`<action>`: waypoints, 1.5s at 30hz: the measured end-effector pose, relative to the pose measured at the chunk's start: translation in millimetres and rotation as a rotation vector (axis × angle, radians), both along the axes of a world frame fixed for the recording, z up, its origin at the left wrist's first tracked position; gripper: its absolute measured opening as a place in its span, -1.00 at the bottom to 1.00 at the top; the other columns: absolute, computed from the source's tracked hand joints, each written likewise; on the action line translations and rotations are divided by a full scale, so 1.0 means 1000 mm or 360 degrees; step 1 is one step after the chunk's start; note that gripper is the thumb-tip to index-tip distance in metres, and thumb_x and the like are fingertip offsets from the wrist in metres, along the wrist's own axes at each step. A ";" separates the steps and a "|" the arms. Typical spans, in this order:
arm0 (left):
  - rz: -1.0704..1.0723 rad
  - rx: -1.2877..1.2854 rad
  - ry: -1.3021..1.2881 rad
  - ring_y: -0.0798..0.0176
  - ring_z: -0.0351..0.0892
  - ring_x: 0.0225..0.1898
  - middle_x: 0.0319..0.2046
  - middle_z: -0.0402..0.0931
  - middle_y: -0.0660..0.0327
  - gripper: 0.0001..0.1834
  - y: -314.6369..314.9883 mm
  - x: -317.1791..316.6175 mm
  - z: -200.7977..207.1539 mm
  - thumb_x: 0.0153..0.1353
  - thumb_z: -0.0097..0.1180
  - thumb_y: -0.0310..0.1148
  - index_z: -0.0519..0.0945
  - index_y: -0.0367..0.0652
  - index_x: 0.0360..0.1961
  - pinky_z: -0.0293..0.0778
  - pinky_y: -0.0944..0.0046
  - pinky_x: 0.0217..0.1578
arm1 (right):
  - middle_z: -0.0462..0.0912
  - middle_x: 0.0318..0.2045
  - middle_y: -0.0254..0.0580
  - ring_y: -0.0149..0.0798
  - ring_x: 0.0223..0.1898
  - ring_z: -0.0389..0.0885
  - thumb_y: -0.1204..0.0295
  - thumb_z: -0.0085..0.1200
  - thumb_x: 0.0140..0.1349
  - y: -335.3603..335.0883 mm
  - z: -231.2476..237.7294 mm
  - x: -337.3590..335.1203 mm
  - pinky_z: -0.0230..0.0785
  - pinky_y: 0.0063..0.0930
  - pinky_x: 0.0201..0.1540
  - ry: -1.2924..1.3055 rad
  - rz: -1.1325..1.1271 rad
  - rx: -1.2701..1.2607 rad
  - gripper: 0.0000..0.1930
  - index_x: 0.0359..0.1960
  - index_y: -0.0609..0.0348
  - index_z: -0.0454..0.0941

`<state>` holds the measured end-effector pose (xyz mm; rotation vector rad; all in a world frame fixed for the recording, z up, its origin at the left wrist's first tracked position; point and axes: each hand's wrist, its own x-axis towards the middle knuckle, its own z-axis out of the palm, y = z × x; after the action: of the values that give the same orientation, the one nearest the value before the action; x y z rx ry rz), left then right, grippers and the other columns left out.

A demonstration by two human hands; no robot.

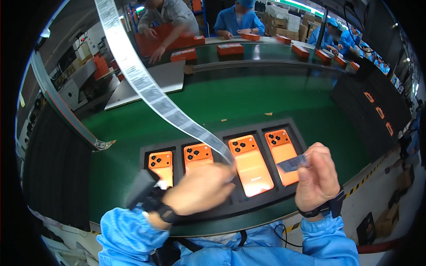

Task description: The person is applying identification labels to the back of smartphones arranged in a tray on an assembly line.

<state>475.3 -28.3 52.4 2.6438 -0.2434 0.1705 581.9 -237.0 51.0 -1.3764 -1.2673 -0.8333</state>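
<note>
Several orange phones lie back up in the recesses of a black tray (284,191). My left hand (199,188) is closed around the lower end of a long strip of labels (153,95), over the second phone (198,153) from the left and covering its lower part. Just right of those fingers lies the third phone (253,173), fully in sight. My right hand (318,179) pinches a small dark see-through label (292,164) between thumb and fingers, above the rightmost phone (284,153). The leftmost phone (160,165) is partly hidden by the black device on my left wrist.
The tray rests on a green work surface (199,106). A grey board (155,82) lies at the far left. Beyond, orange boxes (230,48) stand along a line where co-workers in blue (239,22) sit. A black panel (372,106) borders the right side.
</note>
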 end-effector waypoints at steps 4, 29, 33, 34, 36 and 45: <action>-0.0053 0.0293 0.0285 -0.02 0.56 -0.33 -0.44 0.53 0.02 -0.76 -0.036 0.026 -0.040 -0.01 0.17 -0.25 0.56 -0.22 -0.44 0.44 0.08 -0.28 | 0.55 -0.48 -0.20 -0.21 -0.41 0.47 0.62 0.15 0.04 -0.018 -0.010 0.020 0.28 -0.33 -0.30 0.0069 -0.0105 0.0060 -0.75 -0.20 0.31 0.49; -0.0202 0.0314 0.0027 -0.06 0.52 -0.24 -0.42 0.48 -0.02 -0.82 -0.049 0.021 -0.049 -0.12 0.07 -0.50 0.54 -0.30 -0.40 0.43 0.09 -0.16 | 0.59 -0.41 -0.09 -0.22 -0.32 0.57 0.60 0.09 0.08 -0.004 -0.055 0.060 0.40 -0.43 -0.21 0.0740 0.0033 -0.0267 -0.92 -0.37 0.31 0.51; -0.0543 0.0138 0.0243 -0.08 0.51 -0.21 -0.37 0.50 -0.04 -0.83 -0.030 0.040 -0.056 -0.10 0.08 -0.50 0.55 -0.28 -0.40 0.44 0.09 -0.17 | 0.58 -0.45 -0.22 -0.40 -0.37 0.55 0.56 0.09 0.14 -0.003 -0.068 0.064 0.40 -0.55 -0.27 0.1342 0.0211 -0.0366 -0.92 -0.36 0.33 0.51; -0.0533 0.0166 0.0360 -0.08 0.51 -0.22 -0.36 0.51 -0.04 -0.85 -0.028 0.047 -0.058 -0.09 0.09 -0.50 0.55 -0.26 -0.42 0.44 0.08 -0.18 | 0.57 -0.45 -0.27 -0.47 -0.39 0.54 0.54 0.09 0.15 -0.001 -0.070 0.066 0.40 -0.60 -0.29 0.1586 0.0343 -0.0303 -0.90 -0.35 0.34 0.52; -0.0378 0.0168 0.0285 -0.06 0.52 -0.23 -0.36 0.52 0.00 -0.90 -0.018 0.062 -0.054 -0.08 0.09 -0.50 0.55 -0.23 -0.46 0.44 0.07 -0.21 | 0.57 -0.47 -0.32 -0.53 -0.43 0.52 0.49 0.08 0.19 0.004 -0.073 0.077 0.39 -0.67 -0.35 0.1685 0.0441 -0.0393 -0.87 -0.31 0.33 0.52; 0.0399 0.0086 -0.0284 -0.14 0.50 -0.38 -0.46 0.45 -0.05 -0.88 0.013 0.100 -0.065 -0.05 0.11 -0.50 0.52 -0.27 -0.42 0.43 0.03 -0.35 | 0.56 -0.48 -0.35 -0.55 -0.50 0.48 0.47 0.09 0.19 0.002 -0.074 0.085 0.39 -0.69 -0.40 0.2170 0.0838 -0.0572 -0.87 -0.27 0.26 0.54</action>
<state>575.4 -15.1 -12.6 2.7074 0.0273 0.4895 667.1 -235.2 -22.8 -1.3223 -0.5755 0.6969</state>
